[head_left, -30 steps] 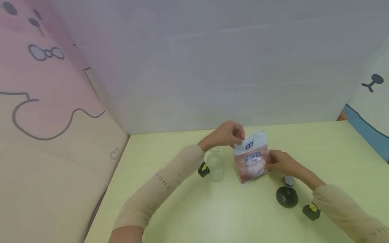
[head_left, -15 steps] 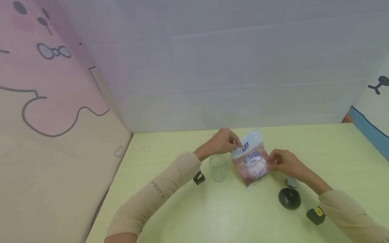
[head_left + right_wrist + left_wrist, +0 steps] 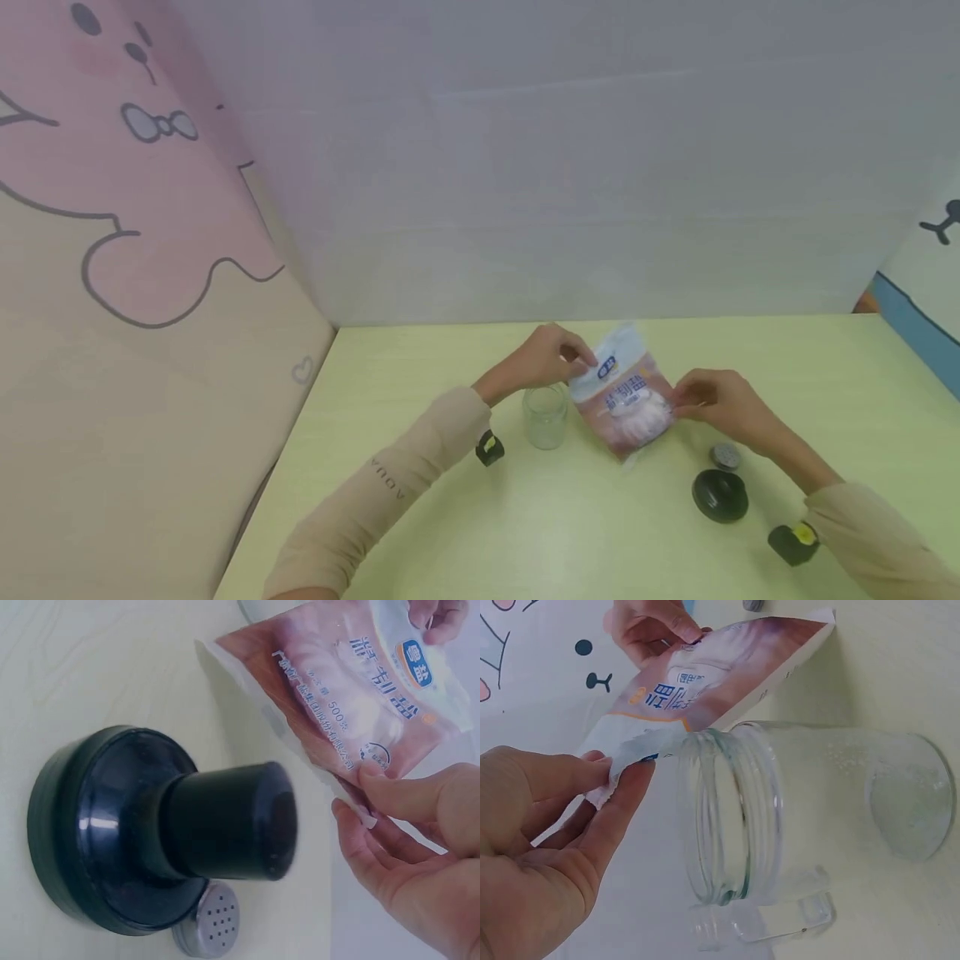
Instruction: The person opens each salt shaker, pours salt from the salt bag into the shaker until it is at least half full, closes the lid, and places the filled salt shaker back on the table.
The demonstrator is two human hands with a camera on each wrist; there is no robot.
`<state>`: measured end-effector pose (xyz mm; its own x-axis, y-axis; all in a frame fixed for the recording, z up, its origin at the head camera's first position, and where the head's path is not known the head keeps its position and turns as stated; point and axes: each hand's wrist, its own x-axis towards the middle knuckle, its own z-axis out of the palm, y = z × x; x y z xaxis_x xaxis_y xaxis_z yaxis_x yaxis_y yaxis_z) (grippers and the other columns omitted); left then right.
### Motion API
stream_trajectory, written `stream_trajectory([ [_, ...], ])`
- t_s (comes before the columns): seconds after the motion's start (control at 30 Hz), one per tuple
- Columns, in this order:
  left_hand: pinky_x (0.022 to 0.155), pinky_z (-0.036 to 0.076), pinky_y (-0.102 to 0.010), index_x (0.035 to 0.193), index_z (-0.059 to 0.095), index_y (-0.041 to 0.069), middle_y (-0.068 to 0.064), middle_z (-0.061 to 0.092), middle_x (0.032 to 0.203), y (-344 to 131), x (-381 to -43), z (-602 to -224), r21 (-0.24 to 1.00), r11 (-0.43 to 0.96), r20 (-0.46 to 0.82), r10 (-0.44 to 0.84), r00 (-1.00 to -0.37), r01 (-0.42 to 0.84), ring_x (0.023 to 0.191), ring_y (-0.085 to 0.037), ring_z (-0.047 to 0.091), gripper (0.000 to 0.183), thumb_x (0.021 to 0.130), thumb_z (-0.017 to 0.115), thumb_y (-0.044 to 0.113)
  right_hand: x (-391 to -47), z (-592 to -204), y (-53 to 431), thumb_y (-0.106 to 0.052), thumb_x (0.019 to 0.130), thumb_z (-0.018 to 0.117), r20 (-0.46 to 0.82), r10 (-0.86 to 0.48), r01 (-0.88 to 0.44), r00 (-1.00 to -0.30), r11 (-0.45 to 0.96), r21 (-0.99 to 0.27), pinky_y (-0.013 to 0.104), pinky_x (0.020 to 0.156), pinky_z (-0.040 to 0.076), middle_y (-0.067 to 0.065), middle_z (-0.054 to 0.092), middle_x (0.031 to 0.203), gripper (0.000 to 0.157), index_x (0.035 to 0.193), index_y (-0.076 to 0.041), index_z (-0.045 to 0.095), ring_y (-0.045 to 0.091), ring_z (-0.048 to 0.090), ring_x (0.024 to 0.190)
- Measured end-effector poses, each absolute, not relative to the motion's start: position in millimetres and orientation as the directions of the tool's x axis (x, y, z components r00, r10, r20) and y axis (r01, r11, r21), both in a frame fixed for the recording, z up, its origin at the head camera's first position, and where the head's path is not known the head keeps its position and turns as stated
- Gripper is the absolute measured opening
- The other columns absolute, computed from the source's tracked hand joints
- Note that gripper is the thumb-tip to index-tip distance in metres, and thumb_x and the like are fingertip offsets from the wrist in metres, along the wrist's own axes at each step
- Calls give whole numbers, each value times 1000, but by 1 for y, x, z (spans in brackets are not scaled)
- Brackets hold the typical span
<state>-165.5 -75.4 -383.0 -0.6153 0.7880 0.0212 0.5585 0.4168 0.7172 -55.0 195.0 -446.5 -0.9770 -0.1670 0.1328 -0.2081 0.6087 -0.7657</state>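
A bag of salt (image 3: 626, 404), pale at the top and reddish-brown below, leans between both hands. My left hand (image 3: 546, 360) pinches its top corner; in the left wrist view that hand's thumb and fingers (image 3: 619, 817) hold the crumpled white edge. Lower down, my right hand (image 3: 723, 407) pinches the opposite side edge, thumb on the printed face in the right wrist view. Just left of the bag stands a glass jar (image 3: 545, 421) without a lid, upright. Whether the bag's lowest corner touches the table cannot be told.
Near my right forearm lie a perforated metal shaker cap (image 3: 725, 456) and a black round piece with a cylindrical stem (image 3: 225, 821). A smaller clear glass bottle (image 3: 780, 919) stands beyond the jar. A pale wall (image 3: 562, 208) borders the table's far edge.
My left hand has come down and to the left with the bag's top. The bag tilts more to the left and sits slightly closer to the jar. The head view has shifted a little.
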Motion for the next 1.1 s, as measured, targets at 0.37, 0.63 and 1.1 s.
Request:
stream_trajectory([
  [0.37, 77, 52, -17, 95, 73, 4, -5, 69, 99, -86, -154, -364, 779, 321, 114, 772, -625, 538, 85, -7, 61, 16, 84, 64, -4, -47, -415, 205, -4, 78, 76, 227, -117, -254, -967, 550, -796, 18, 64, 54, 8, 71, 86, 17, 95, -2, 71, 11, 67, 73],
  [0.63, 74, 54, -20, 96, 72, 4, -3, 69, 96, -98, -141, -354, 805, 254, 212, 721, -659, 536, 83, -7, 62, 15, 85, 63, -2, -46, -392, 204, 1, 77, 75, 293, -116, -306, -949, 561, -769, 16, 63, 53, 5, 72, 84, 16, 93, -3, 72, 7, 67, 70],
  [1.1, 70, 57, -24, 99, 72, 2, -10, 67, 105, -108, -136, -358, 866, 209, 254, 598, -760, 454, 90, -19, 65, 15, 87, 63, -1, -52, -350, 198, 0, 76, 77, 341, -107, -325, -934, 650, -687, 12, 61, 50, 2, 70, 80, 15, 87, -10, 74, 7, 66, 67],
])
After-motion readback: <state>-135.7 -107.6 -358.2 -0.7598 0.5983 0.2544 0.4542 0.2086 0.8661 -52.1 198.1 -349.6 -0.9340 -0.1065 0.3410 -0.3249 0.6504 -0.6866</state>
